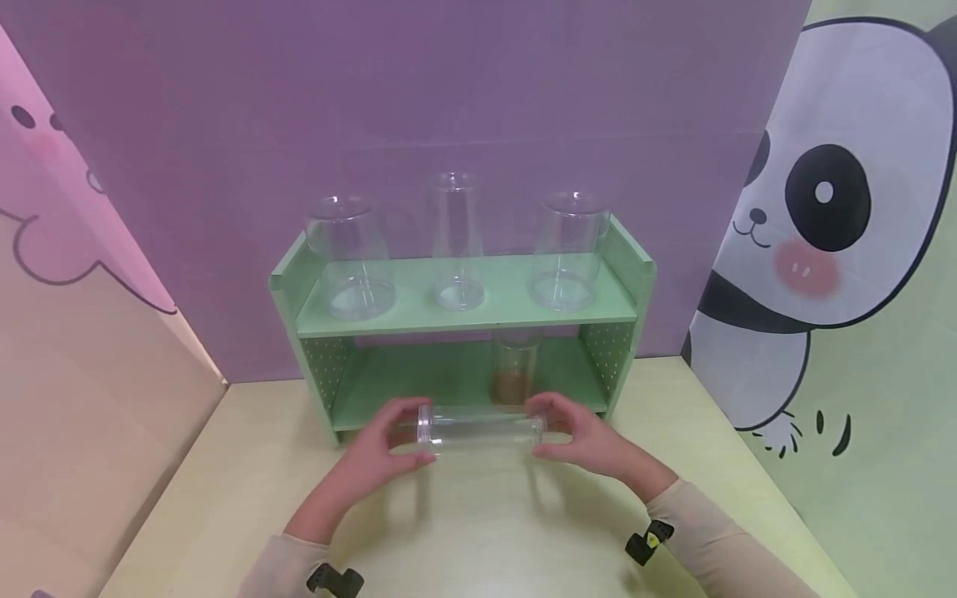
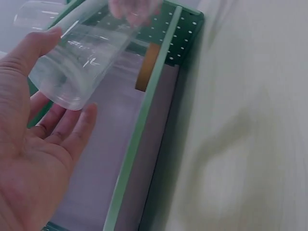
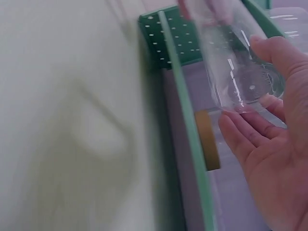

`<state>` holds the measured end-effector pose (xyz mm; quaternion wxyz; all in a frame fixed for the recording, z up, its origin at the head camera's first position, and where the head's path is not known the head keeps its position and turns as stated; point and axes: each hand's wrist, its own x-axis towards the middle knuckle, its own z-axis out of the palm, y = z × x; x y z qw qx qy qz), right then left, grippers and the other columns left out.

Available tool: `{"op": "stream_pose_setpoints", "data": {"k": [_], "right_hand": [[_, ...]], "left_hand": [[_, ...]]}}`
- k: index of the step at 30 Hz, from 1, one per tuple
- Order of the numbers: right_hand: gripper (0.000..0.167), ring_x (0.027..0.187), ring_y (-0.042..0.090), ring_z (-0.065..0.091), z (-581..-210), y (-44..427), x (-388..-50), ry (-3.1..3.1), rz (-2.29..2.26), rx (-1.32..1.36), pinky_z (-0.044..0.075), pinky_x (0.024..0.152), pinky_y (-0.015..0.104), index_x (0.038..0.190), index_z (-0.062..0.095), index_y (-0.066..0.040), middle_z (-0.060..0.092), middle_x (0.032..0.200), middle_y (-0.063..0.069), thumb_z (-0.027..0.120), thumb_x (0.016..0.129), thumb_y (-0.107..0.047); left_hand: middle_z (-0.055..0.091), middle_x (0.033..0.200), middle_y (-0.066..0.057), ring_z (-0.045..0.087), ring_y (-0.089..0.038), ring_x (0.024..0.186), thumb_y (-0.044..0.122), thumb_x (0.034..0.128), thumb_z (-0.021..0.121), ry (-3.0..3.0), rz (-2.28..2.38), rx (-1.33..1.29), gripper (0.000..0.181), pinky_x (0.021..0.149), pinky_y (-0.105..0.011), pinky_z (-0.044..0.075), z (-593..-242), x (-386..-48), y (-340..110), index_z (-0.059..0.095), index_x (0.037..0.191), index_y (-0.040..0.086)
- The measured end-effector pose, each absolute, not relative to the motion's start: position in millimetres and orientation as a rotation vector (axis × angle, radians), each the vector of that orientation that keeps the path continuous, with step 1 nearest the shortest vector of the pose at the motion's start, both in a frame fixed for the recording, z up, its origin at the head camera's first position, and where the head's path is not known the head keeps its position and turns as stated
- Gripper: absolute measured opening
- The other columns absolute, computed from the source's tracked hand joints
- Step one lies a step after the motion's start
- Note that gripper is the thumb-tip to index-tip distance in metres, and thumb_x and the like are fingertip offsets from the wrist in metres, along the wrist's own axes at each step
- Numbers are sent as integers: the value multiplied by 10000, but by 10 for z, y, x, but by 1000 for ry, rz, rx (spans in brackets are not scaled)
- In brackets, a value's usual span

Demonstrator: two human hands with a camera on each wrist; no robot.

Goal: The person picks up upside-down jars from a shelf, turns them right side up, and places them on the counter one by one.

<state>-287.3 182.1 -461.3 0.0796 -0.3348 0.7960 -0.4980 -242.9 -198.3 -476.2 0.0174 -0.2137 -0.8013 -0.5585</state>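
Observation:
A clear cylindrical jar lies sideways in the air in front of a green two-tier shelf. My left hand holds its rimmed left end, the thumb on the near side and the fingers on the far side. At the other end, my right hand grips the rounded base between thumb and fingers; faint raised marks show on that base in the right wrist view. Through the jar's wall nothing can be seen inside.
Three clear containers stand on the upper tier: a wide one at left, a narrow one in the middle, another wide one at right. Below stands a clear container with brown contents. Pale table underneath.

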Motion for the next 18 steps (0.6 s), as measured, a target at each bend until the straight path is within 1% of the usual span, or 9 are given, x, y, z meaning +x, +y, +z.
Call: {"op": "stream_pose_setpoints", "data": {"k": [2,3,7,9,11,14,16,18], "right_hand": [[614,1358,362,636,-4665,1801,-2876,2391,-1454,-1003,537,1172,498,1507,571,-48,651,1467,193,864,977,-153],[614,1361,362,635,-4690,1789,-2877,2393,-1442,-1004,533,1178,497,1503,574,-45,650,1471,198,867,973,-147],[612,1355,388,638,-4797,1724,-2879,2376,-1425,-1031,534,1180,479,1494,566,-3,660,1455,203,863,968,-103],[605,1361,402,634,-4848,1684,-2872,2352,-1433,-1030,528,1187,464,1486,568,-1,667,1445,198,864,966,-96],[617,1362,385,637,-4897,1642,-2861,2334,-1438,-1012,526,1190,441,1484,574,-15,682,1435,164,879,958,-120],[630,1367,368,640,-4974,1570,-2844,2304,-1470,-995,520,1196,430,1473,585,-21,697,1422,131,902,944,-148],[632,1368,364,639,-5020,1515,-2834,2279,-1503,-992,516,1200,421,1468,591,-22,700,1416,129,909,936,-146],[613,1373,389,632,-5054,1454,-2820,2242,-1544,-1000,509,1208,426,1457,596,-5,692,1413,164,901,935,-107]], "left_hand": [[547,1529,-262,600,-538,1360,74,907,911,-2443,-1779,-672,797,1069,-456,615,-4740,-2436,-1992,512,1597,79],[554,1526,-262,603,-535,1358,58,906,908,-2424,-1781,-671,793,1061,-435,620,-4725,-2440,-1991,516,1594,75],[581,1530,-228,595,-492,1381,-1,890,898,-2350,-1774,-666,773,1095,-384,590,-4649,-2456,-1971,541,1573,57],[591,1531,-214,590,-469,1394,-17,893,890,-2319,-1776,-661,758,1117,-348,566,-4613,-2463,-1953,550,1567,54],[594,1533,-211,583,-454,1405,-23,902,877,-2290,-1787,-653,743,1119,-309,551,-4582,-2469,-1928,553,1567,50],[586,1551,-212,565,-409,1416,-34,913,859,-2246,-1830,-632,731,1106,-253,541,-4542,-2482,-1877,556,1572,55],[580,1561,-220,571,-364,1395,-40,918,844,-2205,-1868,-625,722,1064,-248,569,-4514,-2490,-1835,555,1574,45],[578,1565,-227,578,-309,1370,-55,917,832,-2156,-1916,-630,715,1044,-253,583,-4480,-2500,-1787,558,1572,33]]}}
